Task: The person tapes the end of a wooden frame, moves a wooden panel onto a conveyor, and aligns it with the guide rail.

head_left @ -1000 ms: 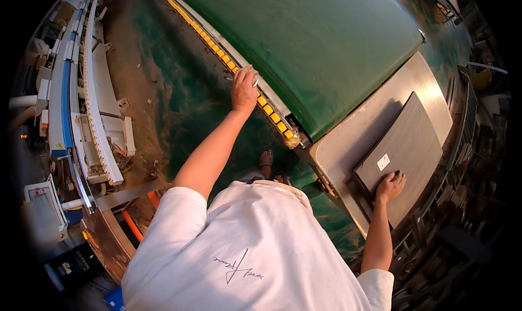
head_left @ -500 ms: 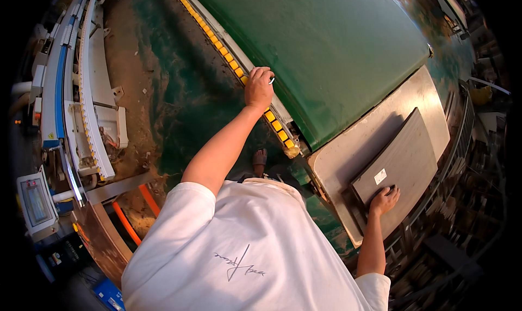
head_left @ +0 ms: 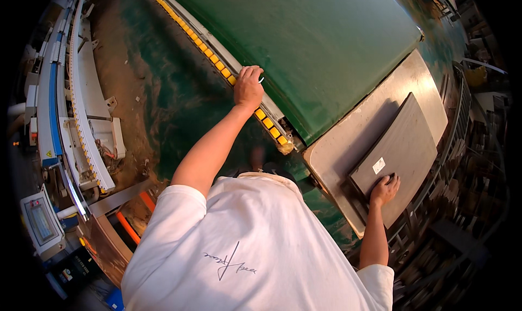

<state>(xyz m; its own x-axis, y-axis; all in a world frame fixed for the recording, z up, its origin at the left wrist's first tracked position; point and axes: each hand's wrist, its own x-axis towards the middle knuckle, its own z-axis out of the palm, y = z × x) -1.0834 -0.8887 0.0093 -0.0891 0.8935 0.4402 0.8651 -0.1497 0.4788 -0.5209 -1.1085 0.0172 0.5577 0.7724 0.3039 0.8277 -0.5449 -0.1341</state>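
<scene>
My left hand [head_left: 249, 88] is over the pale metal rail [head_left: 274, 108] beside the green conveyor belt [head_left: 326, 50], its fingers curled closed. A small white thing [head_left: 261, 79] pokes out at the fingertips; its kind is too small to tell. Yellow rollers [head_left: 265, 123] line the rail on both sides of the hand. To the right, my right hand [head_left: 385, 189] lies on a flat grey-brown board [head_left: 399, 153], fingers spread on its top. A white label [head_left: 378, 165] is stuck to the board near that hand. The board rests on a pale, round-cornered table [head_left: 416, 79] at the belt's end.
A long machine with a blue strip [head_left: 54, 109] and a pale rail runs along the left. A control box with a screen [head_left: 41, 222] stands at lower left, near an orange bar [head_left: 127, 227]. Stacked boards [head_left: 435, 202] fill the far right. Green worn floor lies between.
The view has shifted slightly, so belt, rail and board appear a little further left and up. Both hands keep their places, the left on the rail and the right on the board.
</scene>
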